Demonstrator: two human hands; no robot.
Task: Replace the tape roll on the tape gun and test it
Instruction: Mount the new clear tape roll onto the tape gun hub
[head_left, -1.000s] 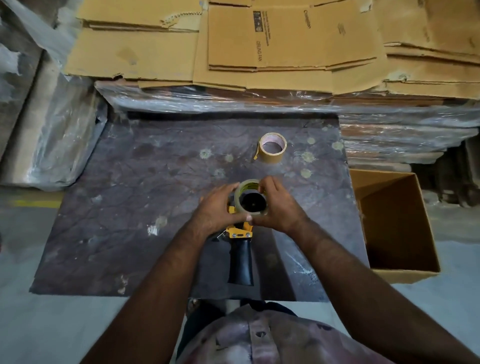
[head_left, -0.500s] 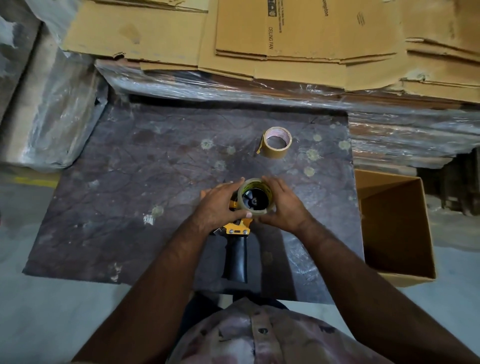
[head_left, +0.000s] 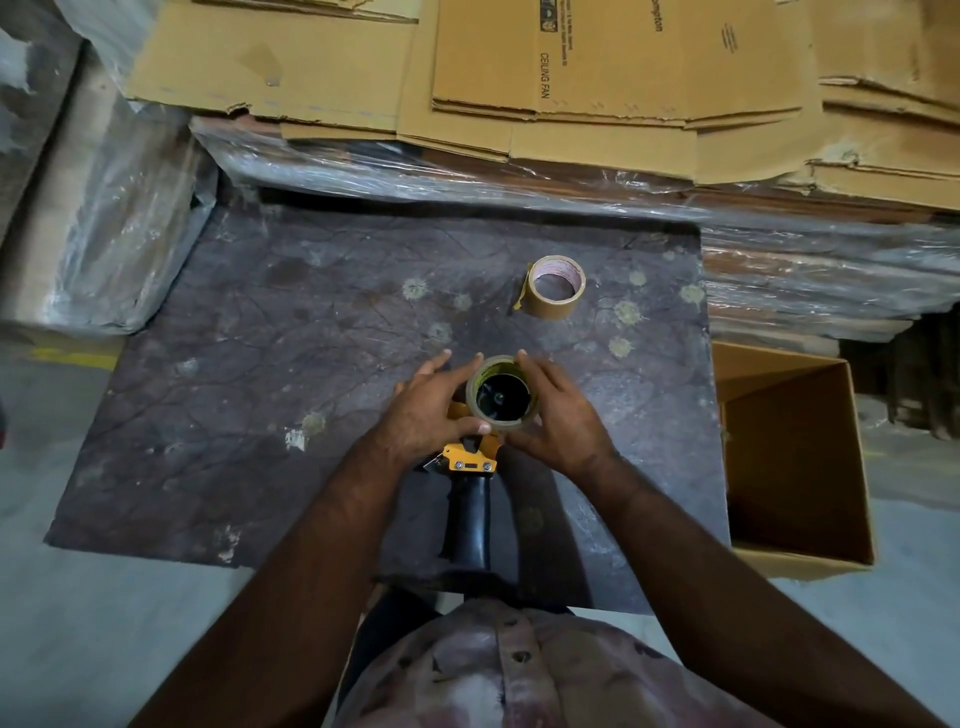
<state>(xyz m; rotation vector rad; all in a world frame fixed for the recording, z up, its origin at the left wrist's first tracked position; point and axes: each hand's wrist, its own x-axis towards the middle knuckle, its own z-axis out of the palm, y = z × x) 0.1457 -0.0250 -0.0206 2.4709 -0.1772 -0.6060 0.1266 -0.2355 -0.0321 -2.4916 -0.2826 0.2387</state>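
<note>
Head view looks down on a dark mottled slab (head_left: 260, 364) where the tape gun (head_left: 470, 499) lies with its black handle pointing toward the person and its yellow frame under the hands. A nearly spent roll (head_left: 501, 394), thin translucent tape on a pale core, sits on the gun's black hub, and both hands close around it: the left hand (head_left: 428, 410) cups its near-left side with the thumb pressed on the lower rim, the right hand (head_left: 558, 415) wraps the right side with the fingertips (head_left: 522, 357) curled over the far edge. The roll looks light and stiff in the core but tacky on its outer wrap, so the bare core edges or flat sides are probably the best hold, drawing straight off the hub. A fuller tan roll (head_left: 555, 286) stands well apart toward the far edge, a loose tab at its left. An open cardboard box (head_left: 795, 467) sits just off the slab's right side. Compared with a second ago, the thin roll appears more squarely over the hub, and both hands have stayed on it in much the same grip.
</note>
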